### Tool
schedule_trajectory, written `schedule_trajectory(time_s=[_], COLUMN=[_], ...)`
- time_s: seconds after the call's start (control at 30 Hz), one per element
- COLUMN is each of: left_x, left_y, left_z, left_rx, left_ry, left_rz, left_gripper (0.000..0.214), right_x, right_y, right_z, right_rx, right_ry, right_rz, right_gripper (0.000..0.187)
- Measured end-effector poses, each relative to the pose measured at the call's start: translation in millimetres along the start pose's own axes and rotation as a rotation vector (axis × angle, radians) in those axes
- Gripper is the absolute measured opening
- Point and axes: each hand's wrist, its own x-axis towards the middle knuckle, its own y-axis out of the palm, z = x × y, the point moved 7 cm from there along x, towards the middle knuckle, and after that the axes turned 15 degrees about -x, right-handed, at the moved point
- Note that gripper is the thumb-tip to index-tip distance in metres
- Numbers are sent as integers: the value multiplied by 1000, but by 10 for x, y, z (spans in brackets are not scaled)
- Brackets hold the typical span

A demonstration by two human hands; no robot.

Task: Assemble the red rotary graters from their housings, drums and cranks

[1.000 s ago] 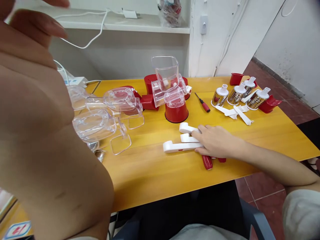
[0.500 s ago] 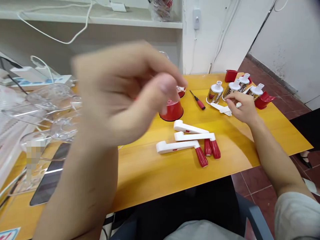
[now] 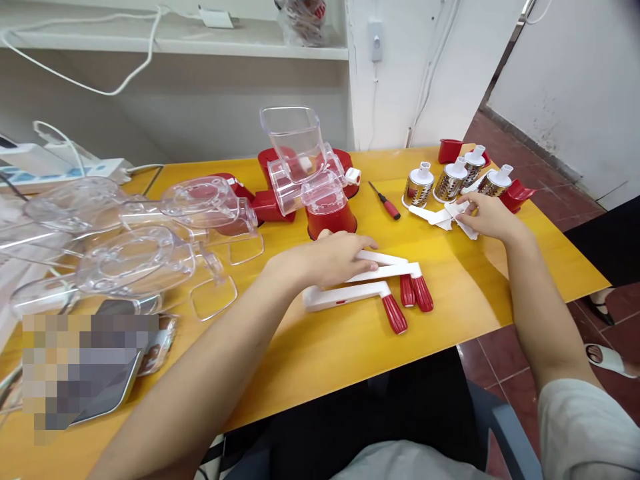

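Observation:
My left hand (image 3: pixel 336 259) lies palm down over white crank handles (image 3: pixel 363 293) with red grips, its fingers stretched out and touching them. Three of these cranks rest side by side on the table, and the hand hides part of their far ends. Over on the right, my right hand (image 3: pixel 489 217) pinches a flat white plastic piece (image 3: pixel 462 212) between thumb and fingers. Another white plastic piece (image 3: pixel 434 216) lies just left of it. Behind them stand several metal grater drums (image 3: pixel 419 185) with white tops.
A clear grater housing (image 3: pixel 295 133) rises from a red base (image 3: pixel 331 217) at the back. More clear housings (image 3: pixel 135 257) crowd the left beside a phone (image 3: pixel 113 393). A red-handled screwdriver (image 3: pixel 389 205) and red cups (image 3: pixel 451 151) lie farther back. Someone's feet (image 3: pixel 603 307) show at right.
My left hand has dropped from close before the camera onto the crank handles, uncovering the clear housing. My right hand stays by the white pieces, which are now spread more apart.

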Motion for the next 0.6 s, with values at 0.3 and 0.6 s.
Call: schedule_trajectory(time_s=[0.3, 0.6], left_x=[-4, -5], left_y=[-100, -71], left_z=[141, 141], left_rx=[-90, -87], left_ry=[-27, -69], left_rz=[6, 46], left_gripper=[92, 88], right_x=[101, 340], right_y=[16, 141], right_z=[-5, -32], right_rx=[-121, -197], right_ry=[187, 339], right_rz=[-65, 50], right_gripper=[61, 59])
